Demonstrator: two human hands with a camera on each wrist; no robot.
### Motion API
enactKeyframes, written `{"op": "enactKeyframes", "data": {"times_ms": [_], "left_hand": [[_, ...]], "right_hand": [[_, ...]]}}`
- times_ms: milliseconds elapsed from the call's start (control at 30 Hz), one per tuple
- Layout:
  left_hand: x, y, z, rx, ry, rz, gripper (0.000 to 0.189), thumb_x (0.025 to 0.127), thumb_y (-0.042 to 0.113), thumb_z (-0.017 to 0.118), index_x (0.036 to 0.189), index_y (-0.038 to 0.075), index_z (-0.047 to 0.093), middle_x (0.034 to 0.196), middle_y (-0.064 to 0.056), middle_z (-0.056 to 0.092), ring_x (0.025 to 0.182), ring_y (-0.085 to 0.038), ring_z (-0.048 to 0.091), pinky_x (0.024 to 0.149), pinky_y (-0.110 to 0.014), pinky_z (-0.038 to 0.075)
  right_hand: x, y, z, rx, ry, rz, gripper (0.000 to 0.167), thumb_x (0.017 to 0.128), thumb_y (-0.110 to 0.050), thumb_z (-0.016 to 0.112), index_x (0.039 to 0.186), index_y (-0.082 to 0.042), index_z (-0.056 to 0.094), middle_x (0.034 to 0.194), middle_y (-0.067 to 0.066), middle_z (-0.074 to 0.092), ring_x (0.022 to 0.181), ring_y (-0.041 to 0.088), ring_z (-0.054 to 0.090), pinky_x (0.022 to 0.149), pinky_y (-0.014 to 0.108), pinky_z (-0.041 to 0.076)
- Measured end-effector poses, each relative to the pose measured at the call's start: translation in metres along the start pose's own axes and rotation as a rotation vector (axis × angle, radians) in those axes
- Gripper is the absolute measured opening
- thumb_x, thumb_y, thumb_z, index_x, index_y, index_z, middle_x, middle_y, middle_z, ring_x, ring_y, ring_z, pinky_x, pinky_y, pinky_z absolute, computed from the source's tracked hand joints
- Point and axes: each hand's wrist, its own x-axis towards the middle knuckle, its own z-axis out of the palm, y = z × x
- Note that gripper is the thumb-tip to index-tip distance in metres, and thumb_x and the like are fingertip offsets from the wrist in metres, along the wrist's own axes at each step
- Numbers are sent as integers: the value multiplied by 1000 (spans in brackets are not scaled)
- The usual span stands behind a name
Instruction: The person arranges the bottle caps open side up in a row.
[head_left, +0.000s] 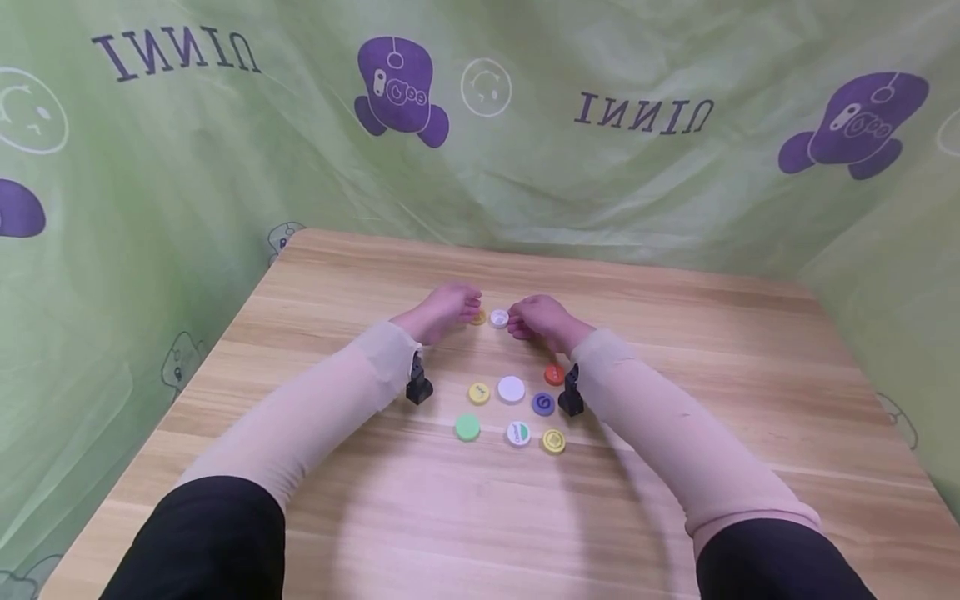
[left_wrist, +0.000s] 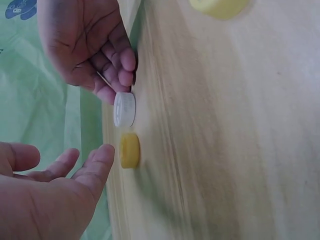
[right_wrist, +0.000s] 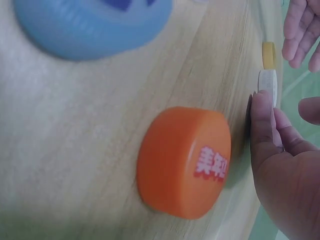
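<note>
Two bottle caps lie side by side at the far part of the table: a yellow-orange cap (head_left: 478, 317) on the left and a white cap (head_left: 498, 318) on the right. My left hand (head_left: 450, 307) is beside the yellow-orange cap, its fingers extended and the thumb apart. In the left wrist view, those fingertips point toward the yellow-orange cap (left_wrist: 130, 150). From the other side, my right hand (head_left: 543, 318) has its fingertips right at the edge of the white cap (right_wrist: 268, 86). The right thumb stands away from the cap, and neither hand grips anything.
Nearer on the wooden table (head_left: 420, 508) lie several more caps, among them a red-orange cap (head_left: 554, 374), a blue cap (head_left: 543, 404), a plain white cap (head_left: 511, 389) and a green cap (head_left: 467, 427). Behind the table hangs a green printed curtain (head_left: 315, 150).
</note>
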Motion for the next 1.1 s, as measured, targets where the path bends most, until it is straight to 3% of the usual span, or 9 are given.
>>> {"op": "enactKeyframes", "data": {"times_ms": [500, 733, 867, 1100], "left_hand": [[-7, -6, 1, 35, -31, 20, 46, 111, 10, 40, 149, -14, 35, 146, -31, 46, 136, -39, 49, 114, -40, 43], [-22, -6, -2, 160, -136, 73, 42, 109, 7, 42, 146, -15, 41, 145, -30, 49, 132, -39, 53, 111, -39, 46], [-33, -8, -8, 237, -206, 87, 43, 106, 5, 49, 145, -14, 43, 146, -29, 50, 130, -40, 54, 111, -41, 46], [-50, -12, -16, 310, -265, 62, 46, 103, 6, 56, 144, -13, 44, 144, -28, 52, 129, -39, 56, 111, -41, 46]], "right_hand": [[-5, 2, 3, -83, -54, -32, 25, 104, -8, 54, 120, 10, 61, 91, 9, 65, 77, 14, 62, 74, 22, 58], [-33, 2, 6, -278, -202, -162, 28, 100, -5, 58, 120, 13, 63, 96, 16, 70, 86, 21, 67, 85, 33, 59], [-49, 3, 11, -415, -285, -204, 30, 98, -9, 62, 121, 10, 65, 98, 13, 73, 88, 19, 68, 86, 32, 57], [-70, 8, 23, -276, -447, -114, 24, 95, -1, 61, 115, 12, 63, 90, 9, 71, 76, 13, 64, 74, 24, 56]]}}
